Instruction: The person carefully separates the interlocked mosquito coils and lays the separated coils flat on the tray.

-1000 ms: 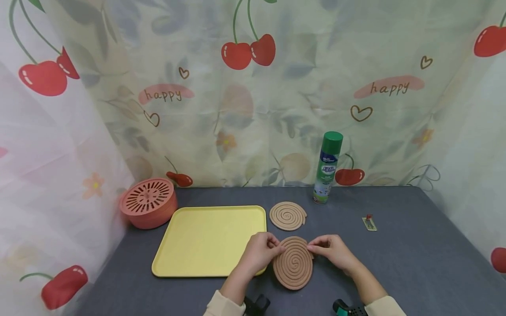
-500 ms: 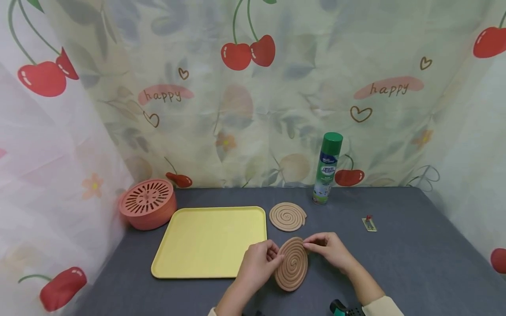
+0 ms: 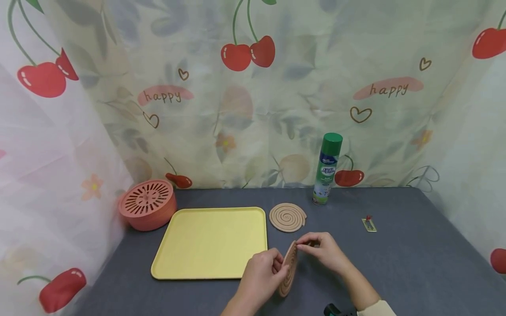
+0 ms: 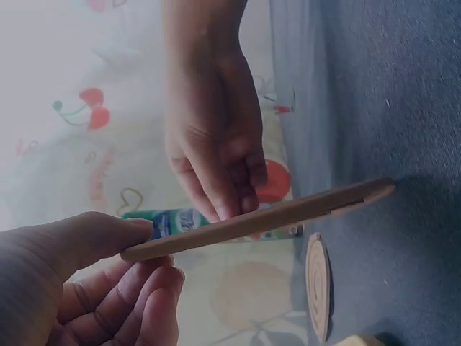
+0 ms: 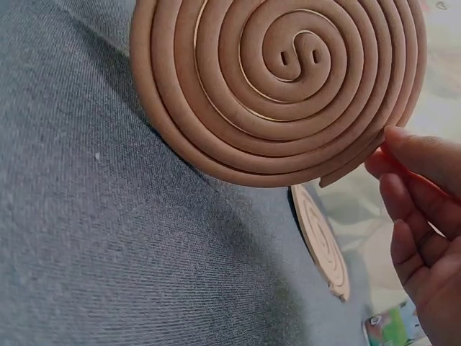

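Note:
Both hands hold a brown mosquito coil (image 3: 290, 272) on edge above the table, nearly edge-on in the head view. My left hand (image 3: 262, 272) pinches its near left rim between thumb and fingers. At the upper rim, the thumb and forefinger of my right hand (image 3: 324, 250) pinch the coil. The right wrist view shows the coil's (image 5: 216, 86) face, with two small slots by its S-shaped centre. A second mosquito coil (image 3: 287, 217) lies flat behind, beside the yellow tray (image 3: 213, 241).
A round pink mosquito coil box (image 3: 148, 206) with a slotted lid stands at the back left. A green-capped spray can (image 3: 328, 169) is upright at the back. To the right lies a small gold metal plate (image 3: 369, 224) with a red tip. A printed curtain (image 3: 269, 131) encloses the table.
The held coil has turned from facing the head camera to nearly edge-on. My left hand has shifted slightly right and nearer, my right hand slightly left.

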A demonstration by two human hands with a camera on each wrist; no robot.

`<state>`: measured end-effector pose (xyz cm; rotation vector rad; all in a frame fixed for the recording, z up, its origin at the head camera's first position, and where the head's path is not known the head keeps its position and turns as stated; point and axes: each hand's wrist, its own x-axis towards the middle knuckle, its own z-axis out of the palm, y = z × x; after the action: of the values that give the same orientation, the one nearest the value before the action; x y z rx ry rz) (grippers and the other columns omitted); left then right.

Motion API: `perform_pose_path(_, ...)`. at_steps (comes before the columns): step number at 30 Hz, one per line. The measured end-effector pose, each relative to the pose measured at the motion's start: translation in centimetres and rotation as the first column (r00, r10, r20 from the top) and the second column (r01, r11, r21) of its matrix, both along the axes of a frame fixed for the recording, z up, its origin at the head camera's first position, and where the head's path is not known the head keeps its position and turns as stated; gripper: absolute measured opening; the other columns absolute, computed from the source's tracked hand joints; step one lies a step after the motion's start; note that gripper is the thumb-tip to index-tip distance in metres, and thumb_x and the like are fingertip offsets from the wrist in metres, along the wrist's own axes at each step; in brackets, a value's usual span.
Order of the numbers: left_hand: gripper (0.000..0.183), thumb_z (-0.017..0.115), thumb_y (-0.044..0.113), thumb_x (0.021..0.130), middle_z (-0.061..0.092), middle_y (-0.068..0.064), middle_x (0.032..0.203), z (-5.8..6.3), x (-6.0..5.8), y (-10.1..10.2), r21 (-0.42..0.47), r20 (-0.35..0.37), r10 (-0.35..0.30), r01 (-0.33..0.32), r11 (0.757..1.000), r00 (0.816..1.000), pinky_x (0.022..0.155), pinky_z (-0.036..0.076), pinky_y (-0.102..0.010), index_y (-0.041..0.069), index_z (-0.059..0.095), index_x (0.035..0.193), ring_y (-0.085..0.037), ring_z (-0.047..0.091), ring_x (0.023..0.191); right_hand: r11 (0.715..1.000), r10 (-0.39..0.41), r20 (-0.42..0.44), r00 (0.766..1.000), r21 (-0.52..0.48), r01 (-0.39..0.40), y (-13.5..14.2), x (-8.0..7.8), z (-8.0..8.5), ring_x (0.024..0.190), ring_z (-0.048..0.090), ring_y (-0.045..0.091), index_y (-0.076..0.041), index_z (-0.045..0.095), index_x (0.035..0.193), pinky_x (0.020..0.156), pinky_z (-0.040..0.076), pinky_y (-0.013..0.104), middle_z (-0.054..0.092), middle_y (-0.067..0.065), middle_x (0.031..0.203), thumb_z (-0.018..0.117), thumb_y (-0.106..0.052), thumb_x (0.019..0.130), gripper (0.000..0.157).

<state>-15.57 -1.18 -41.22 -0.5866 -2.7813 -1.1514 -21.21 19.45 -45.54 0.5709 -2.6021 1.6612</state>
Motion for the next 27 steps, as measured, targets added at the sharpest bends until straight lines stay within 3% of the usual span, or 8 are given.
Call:
perform_pose_path(8, 0.015, 0.070, 0.019, 0.080, 0.054, 0.011, 0.055, 0.03, 0.54, -0.11, -0.017, -0.016, -0.030, 0.030, 0.999, 0.999, 0.047, 0.037, -0.014, 0.014, 0.061, 0.069, 0.004, 0.042, 0.049, 1.000, 0.018, 0.023, 1.000, -0.017, -0.017, -0.11, 0.34, -0.03, 0.071, 0.057, 0.001, 0.002, 0.070, 0.093, 0.063, 0.048, 0.022, 0.070, 0.017, 0.089, 0.066, -0.013, 0.085, 0.018)
perform_pose_path(16, 0.018, 0.070, 0.021, 0.080, 0.054, 0.009, 0.055, 0.45, 0.51, -0.60, -0.017, 0.014, -0.032, 0.032, 0.999, 0.999, 0.048, 0.038, -0.015, 0.013, 0.061, 0.067, 0.003, 0.043, 0.050, 0.999, 0.048, -0.002, 0.999, -0.018, -0.048, -0.56, 0.40, 0.07, 0.072, 0.058, 0.000, -0.001, 0.071, 0.092, 0.065, 0.049, 0.025, 0.070, 0.011, 0.087, 0.067, -0.014, 0.084, 0.015)
perform_pose_path(27, 0.017, 0.069, 0.020, 0.083, 0.054, 0.009, 0.054, 0.46, 0.31, -0.56, 0.013, 0.064, -0.039, 0.038, 0.999, 0.997, 0.047, 0.037, -0.017, 0.012, 0.061, 0.070, 0.002, 0.043, 0.048, 0.996, 0.086, -0.018, 0.996, 0.029, -0.085, -0.91, 0.40, 0.50, 0.065, 0.050, 0.001, -0.005, 0.071, 0.093, 0.058, 0.043, 0.022, 0.068, 0.009, 0.087, 0.068, -0.016, 0.084, 0.015)
